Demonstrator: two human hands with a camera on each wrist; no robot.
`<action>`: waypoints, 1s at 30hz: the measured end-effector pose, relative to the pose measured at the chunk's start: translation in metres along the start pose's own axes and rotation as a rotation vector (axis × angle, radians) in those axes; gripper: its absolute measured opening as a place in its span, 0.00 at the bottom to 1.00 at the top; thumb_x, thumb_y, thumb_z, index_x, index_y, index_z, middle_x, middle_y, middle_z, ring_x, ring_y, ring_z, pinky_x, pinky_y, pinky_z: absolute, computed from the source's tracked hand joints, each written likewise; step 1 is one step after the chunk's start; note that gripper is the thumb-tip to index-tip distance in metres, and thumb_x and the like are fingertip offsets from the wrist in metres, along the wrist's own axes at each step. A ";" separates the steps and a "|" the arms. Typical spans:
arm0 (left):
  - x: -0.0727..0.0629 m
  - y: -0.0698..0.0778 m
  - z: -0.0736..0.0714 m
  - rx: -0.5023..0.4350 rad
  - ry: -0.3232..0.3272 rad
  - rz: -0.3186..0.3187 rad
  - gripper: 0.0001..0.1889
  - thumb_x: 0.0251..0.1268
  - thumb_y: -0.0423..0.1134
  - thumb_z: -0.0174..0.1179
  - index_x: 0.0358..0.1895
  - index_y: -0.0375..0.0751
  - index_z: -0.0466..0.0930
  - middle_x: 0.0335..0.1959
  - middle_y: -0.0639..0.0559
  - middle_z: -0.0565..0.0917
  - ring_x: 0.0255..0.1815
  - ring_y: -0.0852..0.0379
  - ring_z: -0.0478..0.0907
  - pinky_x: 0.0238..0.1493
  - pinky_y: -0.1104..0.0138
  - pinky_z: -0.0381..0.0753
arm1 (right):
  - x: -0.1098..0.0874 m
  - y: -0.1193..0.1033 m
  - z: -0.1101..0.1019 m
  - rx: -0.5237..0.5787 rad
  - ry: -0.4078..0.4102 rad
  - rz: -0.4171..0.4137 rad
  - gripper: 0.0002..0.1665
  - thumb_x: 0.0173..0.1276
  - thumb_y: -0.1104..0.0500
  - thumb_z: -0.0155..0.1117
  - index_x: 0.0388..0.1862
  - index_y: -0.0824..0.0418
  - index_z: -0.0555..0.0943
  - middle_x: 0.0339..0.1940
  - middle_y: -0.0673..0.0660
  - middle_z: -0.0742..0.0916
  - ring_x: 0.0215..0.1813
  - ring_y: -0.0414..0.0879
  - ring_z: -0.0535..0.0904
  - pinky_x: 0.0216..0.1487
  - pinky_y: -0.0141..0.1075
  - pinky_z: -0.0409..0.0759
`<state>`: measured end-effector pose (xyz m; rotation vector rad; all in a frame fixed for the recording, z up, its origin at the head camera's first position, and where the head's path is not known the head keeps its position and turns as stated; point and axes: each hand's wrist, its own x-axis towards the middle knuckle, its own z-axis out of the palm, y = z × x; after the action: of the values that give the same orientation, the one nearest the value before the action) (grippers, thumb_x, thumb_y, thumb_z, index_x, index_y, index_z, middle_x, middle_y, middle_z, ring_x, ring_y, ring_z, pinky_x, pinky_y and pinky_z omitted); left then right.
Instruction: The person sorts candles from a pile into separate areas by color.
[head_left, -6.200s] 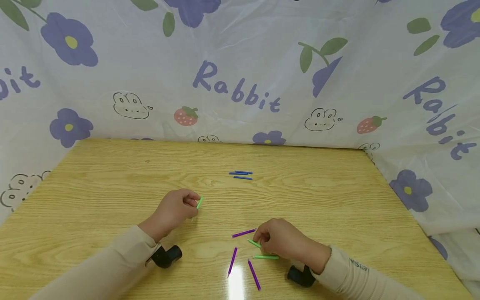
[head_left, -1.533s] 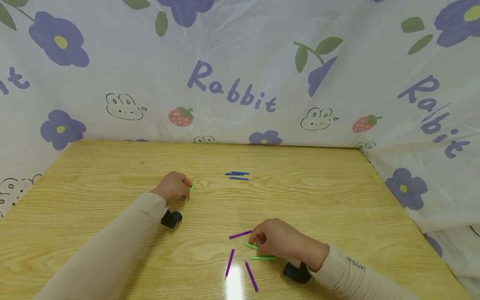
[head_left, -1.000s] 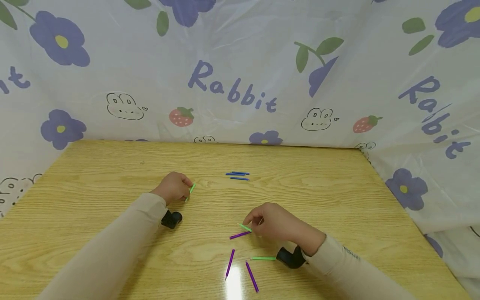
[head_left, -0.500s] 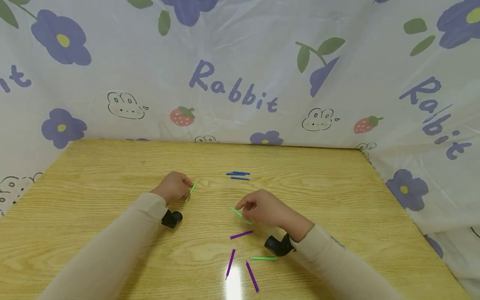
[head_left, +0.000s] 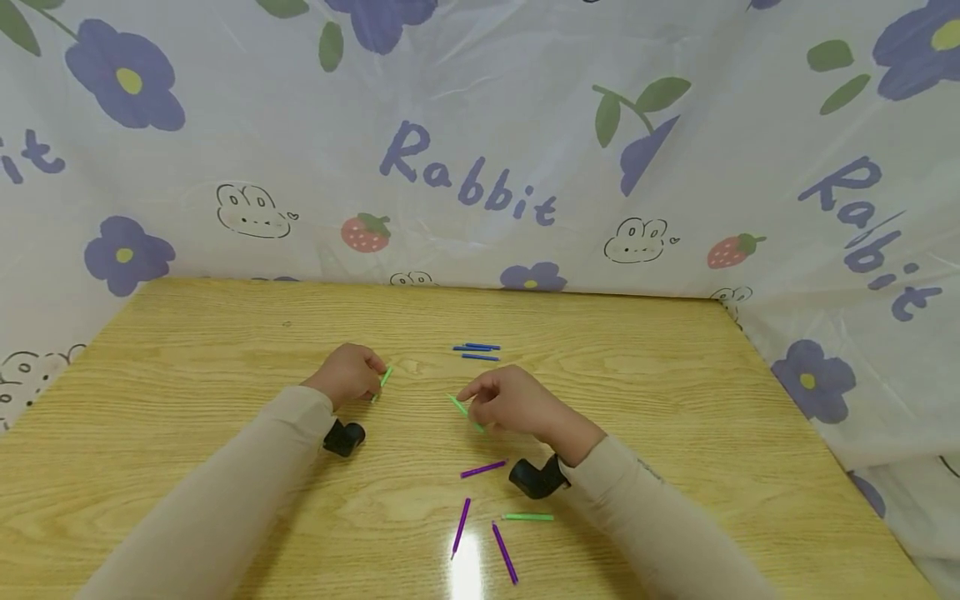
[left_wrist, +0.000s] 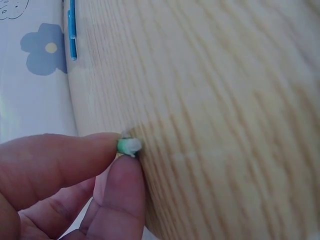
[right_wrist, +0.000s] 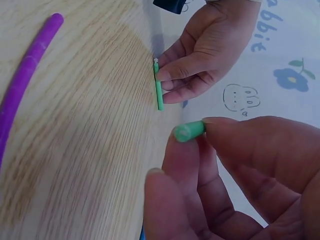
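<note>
Over the counter (head_left: 637, 367), head view, left hand (head_left: 347, 375) pinches a green stick (head_left: 386, 378), right hand (head_left: 513, 402), facing it, a second green stick (head_left: 457, 404); left wrist view, pale end (left_wrist: 133, 146) clear of the pinch; right wrist view, both slim, probably light, stiff, snappable, best held mid-length.

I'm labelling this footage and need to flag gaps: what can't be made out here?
Head view: part of the right green stick, covered by the right hand.
Left wrist view: most of the length of the left green stick, hidden by the left hand.
Right wrist view: one end of the purple stick, cut off by the left edge.
Head view: print on the right sleeve, too small.
</note>
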<state>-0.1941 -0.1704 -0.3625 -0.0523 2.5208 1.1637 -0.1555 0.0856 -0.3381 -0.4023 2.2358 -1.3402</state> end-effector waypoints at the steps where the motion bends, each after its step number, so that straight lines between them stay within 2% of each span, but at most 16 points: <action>1: 0.000 0.000 0.000 0.002 0.001 0.000 0.16 0.57 0.21 0.56 0.50 0.23 0.75 0.43 0.35 0.79 0.33 0.52 0.78 0.35 0.63 0.81 | 0.001 0.000 0.000 0.001 0.005 0.004 0.16 0.63 0.70 0.59 0.50 0.66 0.82 0.26 0.54 0.81 0.29 0.44 0.72 0.30 0.35 0.72; 6: -0.002 0.001 0.000 0.007 -0.004 -0.003 0.16 0.57 0.22 0.56 0.51 0.23 0.75 0.44 0.35 0.78 0.34 0.51 0.78 0.36 0.63 0.81 | 0.008 -0.002 0.002 0.008 0.029 0.027 0.17 0.64 0.67 0.61 0.52 0.64 0.82 0.31 0.55 0.83 0.32 0.44 0.77 0.37 0.40 0.80; 16: -0.001 0.001 0.000 -0.006 -0.012 -0.002 0.16 0.57 0.21 0.56 0.51 0.22 0.75 0.44 0.34 0.78 0.35 0.50 0.78 0.37 0.63 0.81 | 0.023 -0.003 0.007 0.036 0.047 0.061 0.17 0.64 0.66 0.62 0.52 0.64 0.82 0.35 0.57 0.85 0.35 0.44 0.80 0.42 0.41 0.82; 19: -0.001 0.001 0.000 -0.010 -0.011 0.001 0.17 0.57 0.21 0.56 0.52 0.22 0.74 0.45 0.34 0.77 0.36 0.50 0.78 0.37 0.63 0.81 | 0.028 -0.002 0.009 0.055 0.051 0.073 0.16 0.65 0.66 0.63 0.52 0.65 0.82 0.34 0.56 0.85 0.34 0.43 0.80 0.39 0.40 0.82; 25: -0.001 0.000 0.000 -0.009 -0.011 0.004 0.17 0.57 0.21 0.57 0.52 0.22 0.75 0.46 0.33 0.77 0.36 0.50 0.78 0.36 0.63 0.81 | 0.038 -0.002 0.014 0.113 0.039 0.081 0.18 0.65 0.68 0.61 0.55 0.67 0.80 0.26 0.54 0.80 0.26 0.43 0.70 0.30 0.34 0.74; 30: -0.001 0.001 -0.001 -0.003 -0.013 0.002 0.17 0.57 0.21 0.57 0.52 0.22 0.75 0.46 0.33 0.77 0.36 0.50 0.77 0.36 0.64 0.80 | 0.045 -0.003 0.017 0.127 0.052 0.110 0.18 0.65 0.68 0.62 0.55 0.67 0.80 0.28 0.55 0.82 0.26 0.43 0.74 0.32 0.34 0.77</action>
<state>-0.1937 -0.1706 -0.3607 -0.0431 2.5082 1.1642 -0.1840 0.0497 -0.3537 -0.1990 2.1658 -1.4392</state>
